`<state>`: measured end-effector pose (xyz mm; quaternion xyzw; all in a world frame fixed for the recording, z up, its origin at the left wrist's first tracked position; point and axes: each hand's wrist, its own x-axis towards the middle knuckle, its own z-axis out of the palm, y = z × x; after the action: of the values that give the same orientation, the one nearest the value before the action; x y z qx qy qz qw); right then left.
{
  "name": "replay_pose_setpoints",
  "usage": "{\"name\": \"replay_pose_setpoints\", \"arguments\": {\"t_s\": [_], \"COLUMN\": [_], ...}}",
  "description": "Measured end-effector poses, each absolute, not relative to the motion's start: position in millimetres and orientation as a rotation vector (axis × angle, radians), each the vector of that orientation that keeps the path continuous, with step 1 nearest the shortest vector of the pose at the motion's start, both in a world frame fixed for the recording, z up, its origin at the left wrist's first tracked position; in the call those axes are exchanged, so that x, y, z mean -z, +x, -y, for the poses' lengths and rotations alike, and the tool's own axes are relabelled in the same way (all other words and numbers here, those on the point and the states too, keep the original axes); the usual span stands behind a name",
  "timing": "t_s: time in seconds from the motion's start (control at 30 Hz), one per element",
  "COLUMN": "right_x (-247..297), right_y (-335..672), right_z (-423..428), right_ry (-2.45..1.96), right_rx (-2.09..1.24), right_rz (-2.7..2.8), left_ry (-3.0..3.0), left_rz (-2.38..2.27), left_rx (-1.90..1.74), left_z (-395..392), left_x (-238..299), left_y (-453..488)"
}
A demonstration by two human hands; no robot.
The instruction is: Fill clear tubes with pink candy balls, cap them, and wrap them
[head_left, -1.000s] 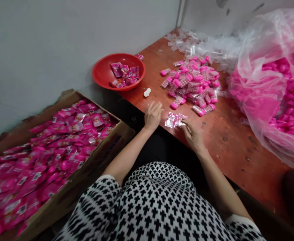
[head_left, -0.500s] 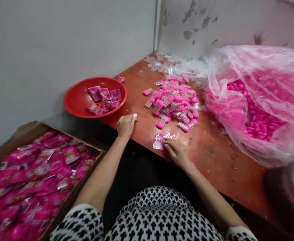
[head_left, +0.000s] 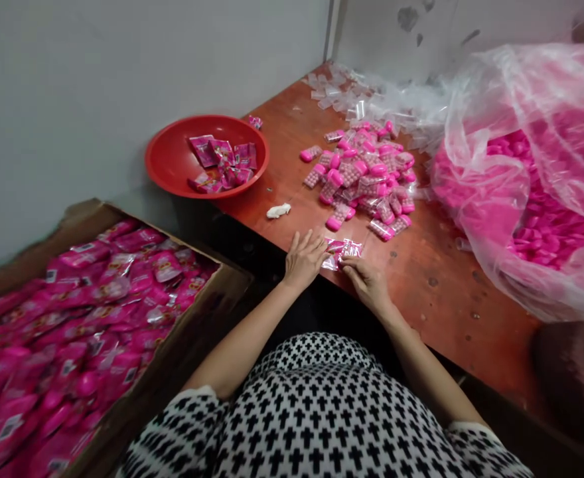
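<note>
Near the table's front edge lies a small pink printed pouch (head_left: 332,255), flat and shiny. My left hand (head_left: 304,260) rests at its left side, fingers stretched out and touching its edge. From the right, my right hand (head_left: 368,281) has its thumb and fingers pinched together at the pouch's lower right edge. A crumpled white wad (head_left: 278,211), perhaps tissue or cloth, sits on the table beyond my left hand. Just behind the pouch is a heap of small clear containers with pink caps (head_left: 366,176), filled with pink beads.
A red bowl (head_left: 167,156) with several pink pouches stands at the table's left edge. Below it, a cardboard box (head_left: 232,282) is full of pink packets. Clear empty containers (head_left: 371,99) lie at the back. A plastic bag of pink caps (head_left: 486,179) and a dark tub (head_left: 565,372) stand right.
My left hand has let go of the white wad, leaving it on the table, and moved right to the pouch with fingers spread. My right hand stays at the pouch. The view has shifted.
</note>
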<state>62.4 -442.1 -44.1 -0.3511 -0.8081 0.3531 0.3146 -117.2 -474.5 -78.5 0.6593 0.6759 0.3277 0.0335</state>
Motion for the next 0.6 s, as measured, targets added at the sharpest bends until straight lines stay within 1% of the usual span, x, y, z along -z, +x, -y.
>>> {"name": "replay_pose_setpoints", "arguments": {"t_s": [0.07,0.17,0.27,0.33,0.43,0.53,0.6], "right_x": [43,41,39,36,27,20,19], "right_y": [65,62,52,45,41,43,44], "right_z": [444,442,435,429,423,419,416], "right_ry": [-0.944,-1.041,-1.061,-1.029,-1.028,-1.004,-0.968], "right_rx": [-0.963,-1.048,-1.322,-1.537,-1.701,-1.840,-1.930], "right_rz": [2.102,1.952,1.647,1.463,1.341,1.360,1.414], "left_ry": [1.948,1.788,1.625,1.495,1.080,0.638,0.546], "left_rz": [-2.082,-1.997,-1.828,-1.703,-1.537,-1.306,-1.186], "left_rx": [-1.071,-1.275,-1.467,-1.526,-1.550,-1.419,-1.329], "left_z": [473,474,481,488,500,507,509], "left_x": [79,76,65,55,43,37,37], "left_y": [-117,-114,-104,-95,-86,-85,-87]}}
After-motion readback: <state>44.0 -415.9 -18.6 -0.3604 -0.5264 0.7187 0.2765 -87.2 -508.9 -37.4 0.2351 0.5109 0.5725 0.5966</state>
